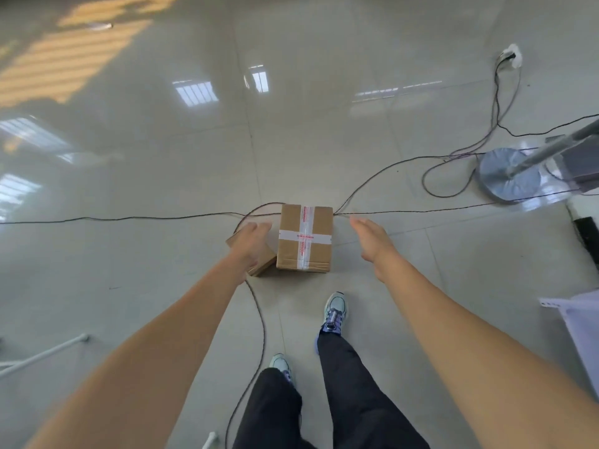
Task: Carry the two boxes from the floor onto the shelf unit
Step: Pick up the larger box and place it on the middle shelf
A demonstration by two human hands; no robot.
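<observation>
A taped cardboard box [304, 238] stands on the tiled floor, with white and red tape crossed over its top. A flatter cardboard box [264, 265] lies against its left side, mostly hidden under my left hand [251, 244]. That hand hovers open just left of the tall box, fingers forward. My right hand [372, 239] is stretched out open a little to the right of the tall box, not touching it. Both arms reach down and forward. The shelf unit is not in view.
Thin dark cables [129, 218] cross the floor behind and beside the boxes, one running back between my feet [335, 311]. A round stand base [509, 175] with a pole sits at right. A wall socket [512, 55] is far right. White frames show at both edges.
</observation>
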